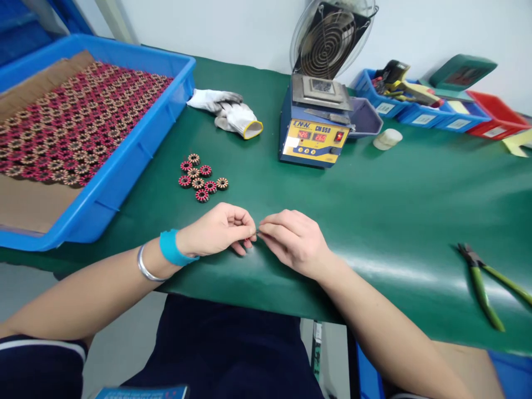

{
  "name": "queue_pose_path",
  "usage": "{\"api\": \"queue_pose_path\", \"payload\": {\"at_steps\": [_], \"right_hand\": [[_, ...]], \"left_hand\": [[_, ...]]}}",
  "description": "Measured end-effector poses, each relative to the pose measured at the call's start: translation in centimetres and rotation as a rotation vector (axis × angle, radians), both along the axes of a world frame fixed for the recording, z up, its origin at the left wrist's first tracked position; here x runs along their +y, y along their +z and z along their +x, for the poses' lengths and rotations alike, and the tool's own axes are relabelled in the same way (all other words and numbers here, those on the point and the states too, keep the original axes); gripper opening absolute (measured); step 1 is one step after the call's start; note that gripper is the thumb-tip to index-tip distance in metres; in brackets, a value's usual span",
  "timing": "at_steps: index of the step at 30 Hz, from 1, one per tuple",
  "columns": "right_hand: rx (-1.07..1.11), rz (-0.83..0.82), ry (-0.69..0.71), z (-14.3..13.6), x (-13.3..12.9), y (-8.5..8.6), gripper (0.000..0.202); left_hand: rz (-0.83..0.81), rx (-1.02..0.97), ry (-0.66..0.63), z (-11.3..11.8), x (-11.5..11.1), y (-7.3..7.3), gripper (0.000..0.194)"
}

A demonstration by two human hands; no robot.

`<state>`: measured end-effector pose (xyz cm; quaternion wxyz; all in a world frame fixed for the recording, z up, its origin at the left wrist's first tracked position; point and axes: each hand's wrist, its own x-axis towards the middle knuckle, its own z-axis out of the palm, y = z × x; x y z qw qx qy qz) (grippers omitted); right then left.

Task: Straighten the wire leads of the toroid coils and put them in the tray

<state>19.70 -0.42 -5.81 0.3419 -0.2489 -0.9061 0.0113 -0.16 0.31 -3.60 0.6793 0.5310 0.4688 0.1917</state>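
Low over the front part of the green table, my left hand (228, 228) pinches a small wound ring (247, 243), mostly hidden by its fingers, with a bit of red showing. My right hand (296, 239) is closed just to the right, its fingertips nearly touching those of my left hand. A thin dark piece (257, 231) shows between the two sets of fingertips; the right fingers are pinched at its end. Behind my left hand lies a loose group of several wound rings (198, 183), some red and some copper-coloured.
A blue tray (137, 166) full of wound rings stands at the left. White gloves (230, 112) lie behind the loose rings. A yellow-and-blue solder pot (313, 138) stands at the back, with small bins (424, 119) beyond it. Green-handled pliers (477, 277) lie at the right.
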Motion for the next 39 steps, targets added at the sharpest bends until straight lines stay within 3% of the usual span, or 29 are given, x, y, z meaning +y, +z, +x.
{"api": "queue_pose_path", "payload": {"at_steps": [3,5,7,9,11,12,14,18,20,22,24,26,28,30,32,33,35,39], "right_hand": [[-0.058,0.081,0.012,-0.1,-0.1,0.3,0.010],[-0.015,-0.063,0.007,-0.4,-0.4,0.2,0.013],[0.139,-0.435,-0.025,-0.9,-0.6,-0.1,0.017],[0.339,-0.936,-0.039,-1.3,-0.8,-0.5,0.021],[0.459,-1.298,-0.018,-1.5,-0.8,-0.8,0.026],[0.468,-1.344,-0.009,-1.4,-0.8,-0.8,0.027],[0.407,-1.122,-0.015,-1.1,-0.7,-0.8,0.023],[0.130,-0.285,-0.013,-0.2,-0.3,-0.2,0.005],[0.017,-0.054,-0.001,0.1,-0.1,0.1,0.007],[-0.054,0.066,0.008,0.2,0.0,0.3,0.010],[-0.089,0.107,0.006,0.1,0.0,0.4,0.011],[-0.064,0.012,-0.003,-0.2,0.0,0.3,0.010],[0.047,-0.302,-0.014,-0.5,-0.2,0.1,0.012],[0.188,-0.759,0.014,-0.8,-0.4,-0.1,0.017],[0.274,-1.107,0.063,-1.0,-0.5,-0.2,0.020],[0.285,-1.154,0.071,-1.0,-0.6,-0.2,0.020],[0.271,-0.958,0.038,-0.8,-0.6,-0.2,0.017],[0.077,-0.189,-0.030,-0.2,-0.5,0.0,0.005]], "left_hand": [[0.037,-0.004,-0.018,0.0,-0.2,-0.1,0.016],[0.234,0.033,-0.040,0.0,-0.6,-0.2,0.014],[0.587,0.112,-0.051,0.0,-1.0,-0.4,0.012],[0.924,0.191,-0.051,0.1,-1.4,-0.6,0.014],[1.047,0.223,-0.045,0.1,-1.6,-0.7,0.016],[1.003,0.215,-0.039,0.1,-1.5,-0.7,0.015],[0.749,0.152,-0.024,0.1,-1.3,-0.7,0.012],[0.143,-0.007,0.022,0.0,-0.4,-0.4,0.012],[0.019,-0.034,0.041,0.0,-0.1,-0.2,0.013],[-0.018,-0.037,0.039,0.0,-0.1,-0.2,0.014],[0.005,-0.024,0.016,0.0,-0.2,-0.2,0.014],[0.166,0.014,-0.018,-0.1,-0.4,-0.3,0.013],[0.503,0.085,-0.049,-0.1,-0.9,-0.4,0.011],[0.858,0.156,-0.072,0.0,-1.3,-0.5,0.012],[1.014,0.187,-0.079,0.0,-1.6,-0.4,0.014],[0.986,0.182,-0.072,0.0,-1.6,-0.4,0.014],[0.751,0.139,-0.046,0.0,-1.5,-0.3,0.011],[0.135,0.017,0.005,-0.2,-0.5,-0.1,0.012]]}}
